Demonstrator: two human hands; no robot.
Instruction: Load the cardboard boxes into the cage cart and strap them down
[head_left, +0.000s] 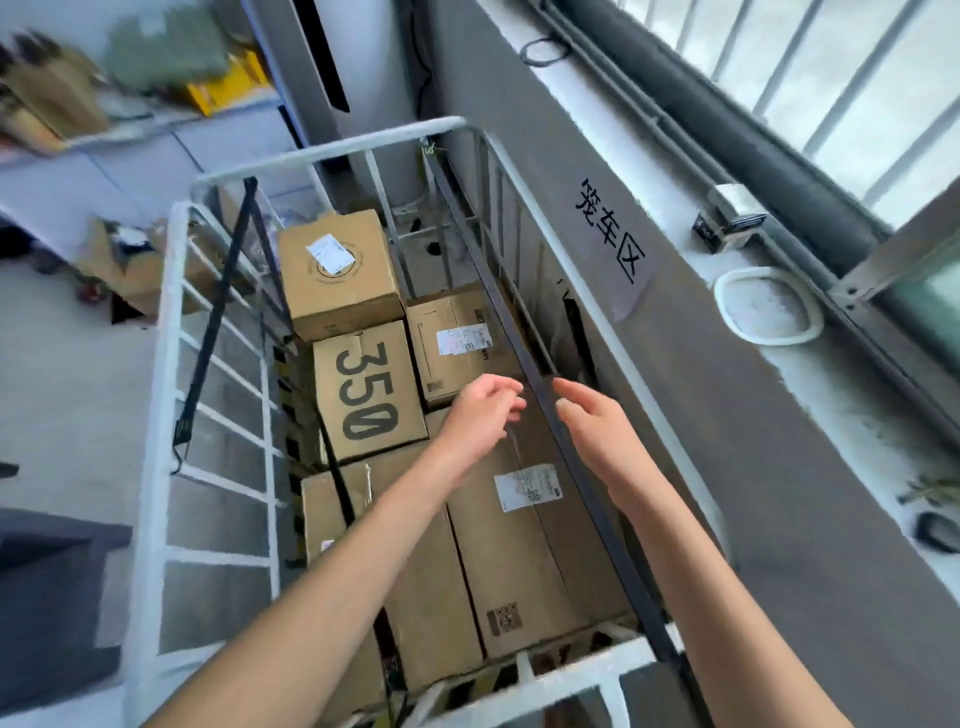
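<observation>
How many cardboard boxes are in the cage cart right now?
5 visible: the far box at the back; the 350 box mid-left; the labelled box right of it; the large box, possibly two, at the near end; the narrow box near-left. Others may lie beneath.

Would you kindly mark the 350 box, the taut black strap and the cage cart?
350 box (369, 395): head view, its printed top.
taut black strap (506, 312): head view, mid-length.
cage cart (332, 150): head view, far top rail.
</observation>
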